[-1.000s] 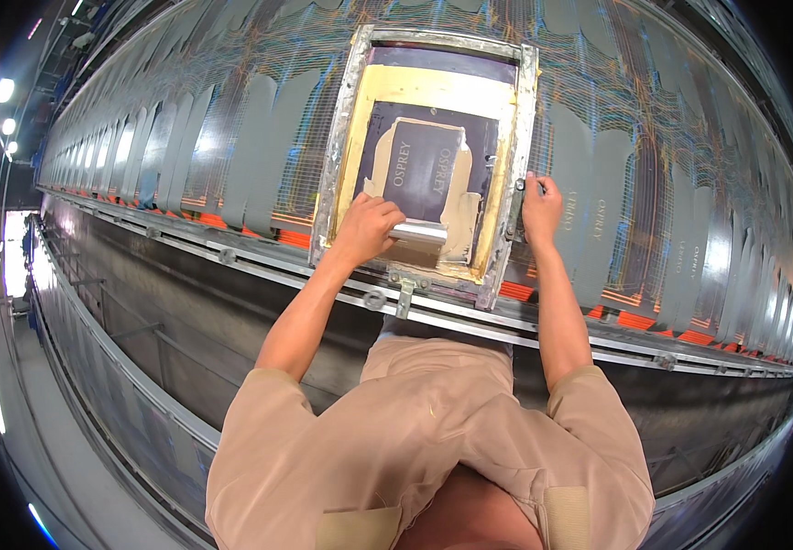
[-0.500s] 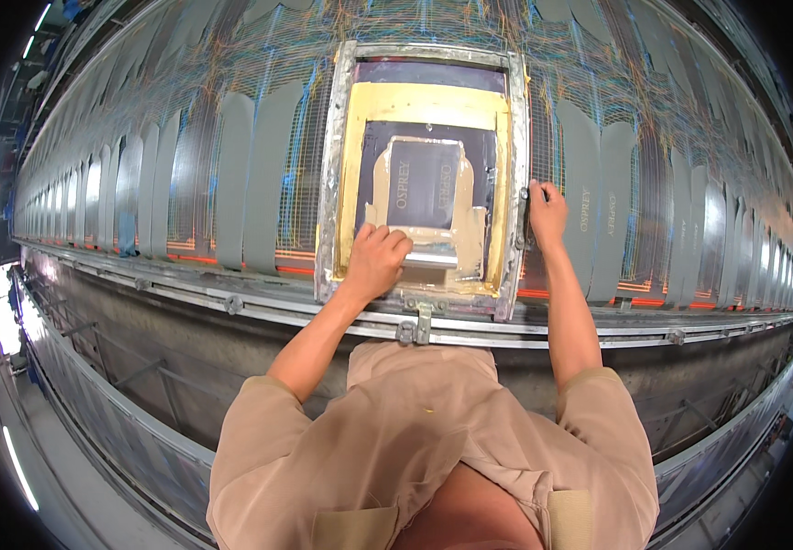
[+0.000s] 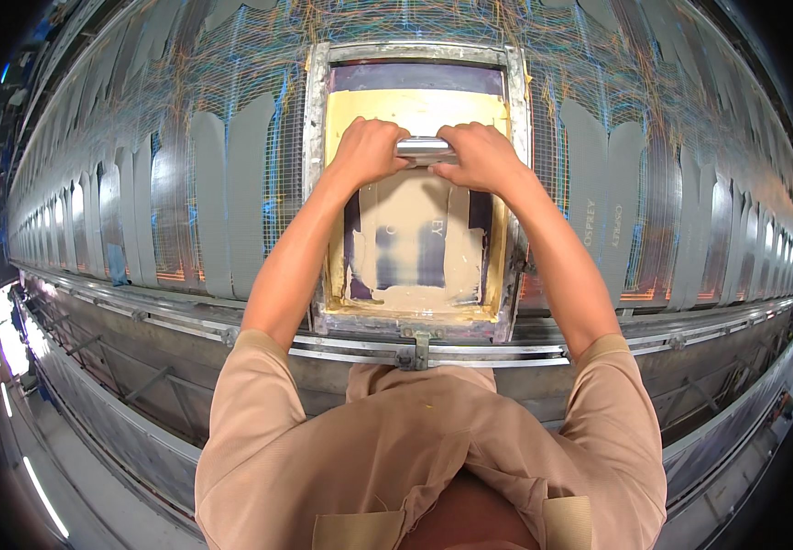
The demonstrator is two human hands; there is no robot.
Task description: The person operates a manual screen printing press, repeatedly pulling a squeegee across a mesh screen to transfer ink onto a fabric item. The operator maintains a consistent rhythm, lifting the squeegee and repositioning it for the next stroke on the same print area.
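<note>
My left hand (image 3: 369,152) and my right hand (image 3: 482,156) are wrapped round the two ends of a squeegee (image 3: 425,147) with a shiny metal handle. They hold it crosswise over the far part of a screen printing frame (image 3: 319,119); its lower edge is hidden by the hands and handle. Beige ink (image 3: 405,203) is smeared over the dark mesh (image 3: 352,252) on the near side of the squeegee, with a bare dark patch in the middle. Yellow tape (image 3: 415,103) borders the mesh inside the metal frame.
Rows of grey cut pieces (image 3: 242,202) lie on the long printing table (image 3: 277,128), which is covered with thin coloured lines, on both sides of the frame. A metal rail (image 3: 350,351) with a clamp bracket (image 3: 420,350) runs along the near edge, close to my body.
My left hand has moved away from me with the squeegee, from the near end of the frame to the far part. My right hand has left the frame's right edge and taken hold of the squeegee. Ink now covers more mesh.
</note>
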